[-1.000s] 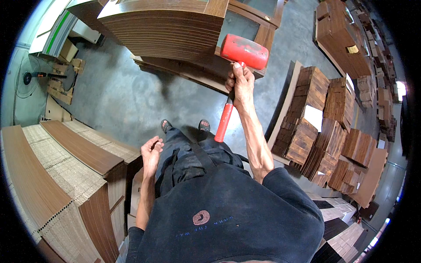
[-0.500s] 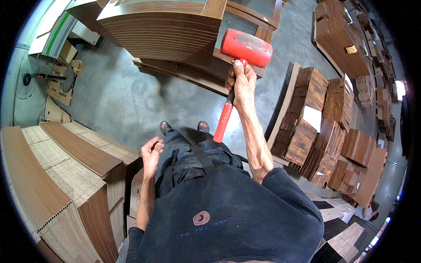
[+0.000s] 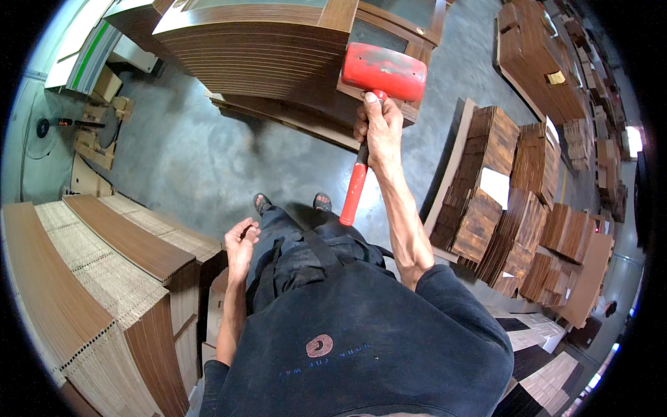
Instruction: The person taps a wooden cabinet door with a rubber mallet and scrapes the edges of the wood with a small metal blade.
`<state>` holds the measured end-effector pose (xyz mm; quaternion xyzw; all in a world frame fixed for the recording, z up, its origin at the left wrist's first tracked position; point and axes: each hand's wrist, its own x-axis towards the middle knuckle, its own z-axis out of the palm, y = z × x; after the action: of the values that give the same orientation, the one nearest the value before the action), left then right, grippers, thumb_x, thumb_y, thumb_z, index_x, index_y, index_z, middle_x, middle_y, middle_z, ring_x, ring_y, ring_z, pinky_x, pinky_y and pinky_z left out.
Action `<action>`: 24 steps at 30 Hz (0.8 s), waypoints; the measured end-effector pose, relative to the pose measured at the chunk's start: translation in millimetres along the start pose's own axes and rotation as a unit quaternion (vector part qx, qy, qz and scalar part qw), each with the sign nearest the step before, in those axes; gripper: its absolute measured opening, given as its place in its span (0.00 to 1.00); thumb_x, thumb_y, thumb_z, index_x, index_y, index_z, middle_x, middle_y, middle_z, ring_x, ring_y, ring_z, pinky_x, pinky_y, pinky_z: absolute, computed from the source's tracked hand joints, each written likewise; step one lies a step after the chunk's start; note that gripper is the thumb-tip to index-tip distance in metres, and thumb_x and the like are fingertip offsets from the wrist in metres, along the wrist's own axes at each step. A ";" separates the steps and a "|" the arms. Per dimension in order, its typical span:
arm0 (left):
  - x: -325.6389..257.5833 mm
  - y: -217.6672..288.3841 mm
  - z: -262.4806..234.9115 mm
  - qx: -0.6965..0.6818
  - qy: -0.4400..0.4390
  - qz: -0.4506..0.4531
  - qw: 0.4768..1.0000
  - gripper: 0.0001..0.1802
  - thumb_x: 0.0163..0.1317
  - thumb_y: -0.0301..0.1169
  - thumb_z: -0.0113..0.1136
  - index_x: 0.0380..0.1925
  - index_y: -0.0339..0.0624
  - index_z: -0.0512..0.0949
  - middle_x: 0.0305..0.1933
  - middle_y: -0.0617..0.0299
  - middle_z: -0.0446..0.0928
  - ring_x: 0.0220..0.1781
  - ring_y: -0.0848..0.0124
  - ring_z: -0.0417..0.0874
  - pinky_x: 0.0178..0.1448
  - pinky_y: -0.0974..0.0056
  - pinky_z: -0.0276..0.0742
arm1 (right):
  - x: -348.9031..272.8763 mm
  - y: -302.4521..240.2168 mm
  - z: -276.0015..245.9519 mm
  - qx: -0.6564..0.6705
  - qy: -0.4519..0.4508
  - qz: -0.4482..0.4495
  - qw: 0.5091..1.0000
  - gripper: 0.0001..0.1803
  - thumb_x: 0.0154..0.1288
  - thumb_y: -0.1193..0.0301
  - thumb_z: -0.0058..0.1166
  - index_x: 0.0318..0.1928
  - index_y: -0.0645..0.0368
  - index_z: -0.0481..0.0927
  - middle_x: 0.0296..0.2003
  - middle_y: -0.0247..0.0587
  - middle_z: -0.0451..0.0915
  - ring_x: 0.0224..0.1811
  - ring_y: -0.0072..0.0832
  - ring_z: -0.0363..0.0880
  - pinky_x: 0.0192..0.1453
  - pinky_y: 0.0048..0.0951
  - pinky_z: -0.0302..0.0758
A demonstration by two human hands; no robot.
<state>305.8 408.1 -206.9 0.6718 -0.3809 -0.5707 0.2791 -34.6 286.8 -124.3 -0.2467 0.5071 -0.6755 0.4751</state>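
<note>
A mallet [image 3: 384, 71] with a thick red head, scuffed grey on one side, is held up in my right hand [image 3: 381, 132]. My fingers wrap the handle just below the head, thumb up along it, and the red grip end points down toward my body. The head overlaps the near right corner of a stack of brown framed panels [image 3: 250, 55]; whether it touches them I cannot tell. My left hand [image 3: 241, 242] hangs beside my left thigh with its fingers loosely bent and nothing visible in them.
On the left stand stacks of wood-grain panels with pale honeycomb cores [image 3: 104, 271]. To the right are piles of brown slats [image 3: 486, 187] on a board. A fan [image 3: 45, 127] stands far left. My feet are on the grey concrete floor [image 3: 187, 153].
The mallet has shifted slightly left and up with my right hand. My left hand has hardly moved. At the far right, a distant person has changed position.
</note>
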 end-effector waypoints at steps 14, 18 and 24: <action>-2.5 -13.2 -6.4 -0.016 0.021 0.002 1.000 0.20 0.66 0.26 0.55 0.55 0.25 0.74 0.47 0.52 0.82 0.43 0.70 0.83 0.45 0.68 0.78 | 2.0 14.3 -65.3 0.019 0.032 0.071 0.997 0.11 0.73 0.61 0.52 0.38 0.55 0.73 0.24 0.26 0.66 0.18 0.14 0.61 0.21 0.20 0.59; -2.1 -20.9 -3.8 -0.027 0.026 -0.019 0.999 0.19 0.65 0.26 0.55 0.54 0.26 0.76 0.46 0.53 0.82 0.41 0.71 0.83 0.43 0.68 0.79 | -1.8 37.1 -83.6 0.002 0.044 0.095 0.994 0.13 0.73 0.61 0.51 0.36 0.55 0.71 0.22 0.26 0.66 0.17 0.15 0.60 0.20 0.20 0.58; 7.9 -18.8 2.8 -0.062 0.028 0.016 0.998 0.16 0.63 0.21 0.57 0.50 0.28 0.78 0.40 0.56 0.83 0.37 0.74 0.82 0.38 0.70 0.78 | -18.4 45.5 -94.4 -0.235 -0.052 0.144 0.960 0.15 0.73 0.59 0.50 0.30 0.54 0.69 0.18 0.26 0.66 0.14 0.17 0.62 0.18 0.24 0.60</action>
<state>307.1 412.1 -227.0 0.6630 -0.3476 -0.5696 0.3394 -85.9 344.2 -197.8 -0.3106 0.6566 -0.4476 0.5215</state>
